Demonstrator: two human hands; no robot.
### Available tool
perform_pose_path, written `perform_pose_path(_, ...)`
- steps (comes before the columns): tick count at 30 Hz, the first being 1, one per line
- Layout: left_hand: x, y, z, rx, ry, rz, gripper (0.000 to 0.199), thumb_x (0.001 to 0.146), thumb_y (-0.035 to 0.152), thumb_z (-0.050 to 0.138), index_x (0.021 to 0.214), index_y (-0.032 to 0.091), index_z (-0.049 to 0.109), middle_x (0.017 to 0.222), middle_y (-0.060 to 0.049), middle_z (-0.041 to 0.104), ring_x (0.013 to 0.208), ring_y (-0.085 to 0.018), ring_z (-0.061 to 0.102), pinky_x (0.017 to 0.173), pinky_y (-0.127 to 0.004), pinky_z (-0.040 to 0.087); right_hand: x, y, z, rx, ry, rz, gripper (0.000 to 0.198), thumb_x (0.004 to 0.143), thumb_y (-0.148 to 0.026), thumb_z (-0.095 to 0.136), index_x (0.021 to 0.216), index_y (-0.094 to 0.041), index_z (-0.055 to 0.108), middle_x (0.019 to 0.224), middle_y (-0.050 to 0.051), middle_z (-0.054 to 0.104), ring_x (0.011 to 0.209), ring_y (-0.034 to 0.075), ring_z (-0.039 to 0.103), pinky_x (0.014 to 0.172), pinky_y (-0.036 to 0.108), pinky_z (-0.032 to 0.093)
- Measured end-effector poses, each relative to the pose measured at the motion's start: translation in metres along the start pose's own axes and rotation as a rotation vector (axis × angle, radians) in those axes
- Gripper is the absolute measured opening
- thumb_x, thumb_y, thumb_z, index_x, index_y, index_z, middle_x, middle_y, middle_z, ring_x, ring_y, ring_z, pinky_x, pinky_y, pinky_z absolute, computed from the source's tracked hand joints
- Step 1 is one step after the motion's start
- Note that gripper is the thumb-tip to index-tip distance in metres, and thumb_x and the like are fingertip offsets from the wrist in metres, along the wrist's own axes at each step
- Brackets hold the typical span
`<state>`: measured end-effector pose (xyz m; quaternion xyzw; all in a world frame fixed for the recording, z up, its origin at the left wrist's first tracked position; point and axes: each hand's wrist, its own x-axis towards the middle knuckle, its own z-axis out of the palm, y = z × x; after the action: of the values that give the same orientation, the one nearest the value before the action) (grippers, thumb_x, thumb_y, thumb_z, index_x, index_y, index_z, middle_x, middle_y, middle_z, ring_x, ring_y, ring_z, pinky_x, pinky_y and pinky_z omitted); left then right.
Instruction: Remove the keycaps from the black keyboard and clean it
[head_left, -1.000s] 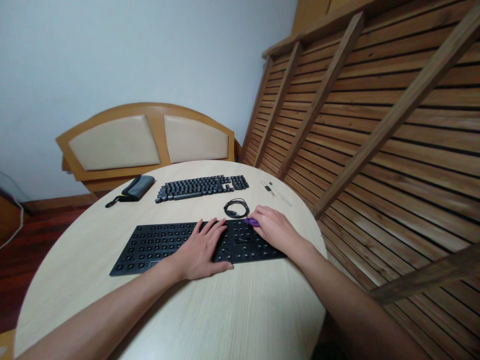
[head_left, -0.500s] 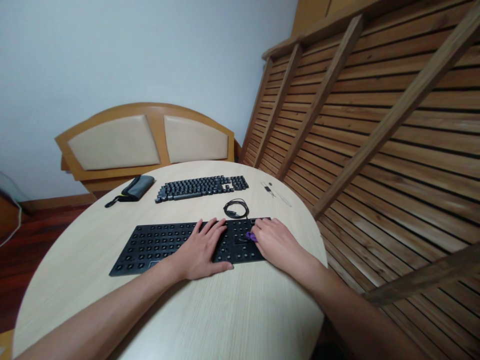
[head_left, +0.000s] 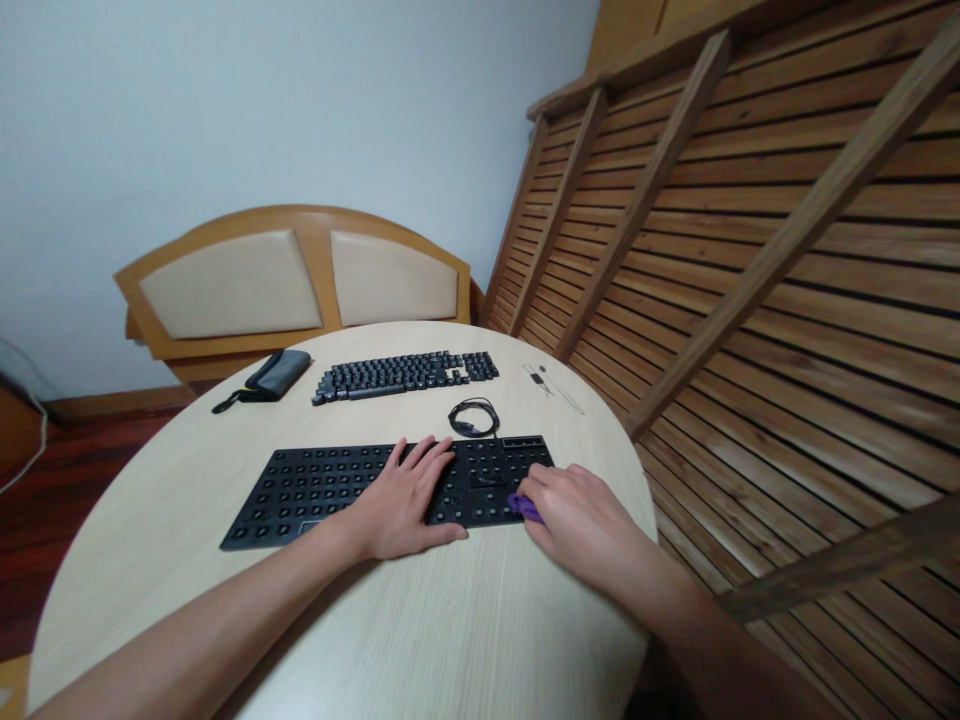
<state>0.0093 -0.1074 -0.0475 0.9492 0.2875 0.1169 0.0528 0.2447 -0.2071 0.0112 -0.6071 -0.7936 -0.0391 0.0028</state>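
A black keyboard base (head_left: 315,485) with its keycaps off lies across the near part of the round table, bare switches facing up. My left hand (head_left: 409,500) rests flat on its middle, fingers spread and thumb on the near edge. At the right end, my right hand (head_left: 566,510) is closed around a purple cloth (head_left: 525,507), which meets the number pad area near the front edge. The palm and most of the cloth are hidden. Behind the base sits the coiled black cable (head_left: 474,417).
Loose keycaps (head_left: 397,375) are laid out in keyboard order farther back on the table (head_left: 150,520). A grey zip pouch (head_left: 277,376) lies at the back left. Small tools (head_left: 544,382) and a thin white stick are at the back right. Slatted wood (head_left: 720,260) rises along the right.
My right hand has slid the purple cloth toward me and slightly right, from the upper number pad to its near edge. My left hand has stayed in place.
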Motion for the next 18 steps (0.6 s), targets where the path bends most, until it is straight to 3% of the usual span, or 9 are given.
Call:
perform_pose_path(3, 0.0, 0.0, -0.001, 0.008, -0.017, -0.01, 0.091, 0.085, 0.079, 0.045, 0.147, 0.014, 0.036, 0.16, -0.019, 0.03, 0.147, -0.042, 0.026, 0.117, -0.067, 0.017, 0.004, 0.0, 0.0, 0.009, 0.071, 0.052, 0.015, 0.092, -0.017, 0.058, 0.101, -0.018, 0.07, 0.101, 0.007, 0.069, 0.092, 0.023, 0.066, 0.078, 0.035, 0.043)
perform_pose_path(9, 0.001, 0.001, -0.002, 0.008, -0.025, -0.013, 0.091, 0.084, 0.079, 0.045, 0.147, 0.013, 0.036, 0.16, -0.02, 0.031, 0.147, -0.041, 0.026, 0.117, -0.066, 0.018, 0.01, -0.009, -0.006, -0.009, -0.043, 0.021, 0.012, 0.088, -0.017, 0.059, 0.092, -0.016, 0.071, 0.094, 0.008, 0.071, 0.083, 0.024, 0.068, 0.072, 0.034, 0.043)
perform_pose_path(13, 0.001, 0.002, -0.003, -0.003, -0.014, -0.012, 0.093, 0.084, 0.08, 0.046, 0.149, 0.014, 0.033, 0.159, -0.02, 0.032, 0.147, -0.041, 0.027, 0.118, -0.064, 0.017, 0.027, -0.008, -0.011, 0.03, 0.075, 0.024, 0.016, 0.094, -0.02, 0.055, 0.098, -0.019, 0.071, 0.098, 0.006, 0.071, 0.086, 0.021, 0.067, 0.072, 0.031, 0.043)
perform_pose_path(18, 0.001, -0.001, -0.002, -0.043, 0.028, -0.028, 0.106, 0.077, 0.084, 0.05, 0.151, 0.012, 0.026, 0.157, -0.025, 0.034, 0.146, -0.039, 0.032, 0.118, -0.06, 0.025, 0.065, -0.004, -0.003, 0.017, 0.157, -0.031, 0.019, 0.099, -0.022, 0.052, 0.104, -0.019, 0.069, 0.103, 0.007, 0.068, 0.095, 0.021, 0.065, 0.078, 0.031, 0.045)
